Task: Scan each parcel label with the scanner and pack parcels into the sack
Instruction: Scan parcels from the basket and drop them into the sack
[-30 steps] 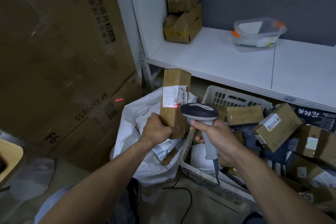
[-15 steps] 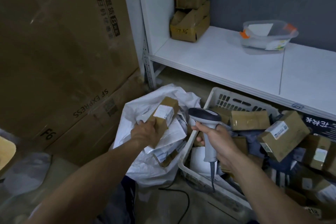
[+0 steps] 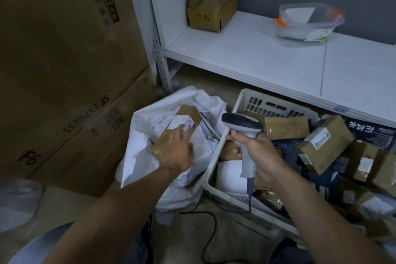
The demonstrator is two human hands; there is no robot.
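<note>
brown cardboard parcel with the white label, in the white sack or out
In: the brown cardboard parcel lies in the open mouth of the white sack, the left hand touching it.

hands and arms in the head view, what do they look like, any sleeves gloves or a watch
Both are bare. The left hand and right hand wear no gloves, and no ring shows. The left forearm and right forearm carry no sleeve, watch or band as far up as the frame reaches.
</note>
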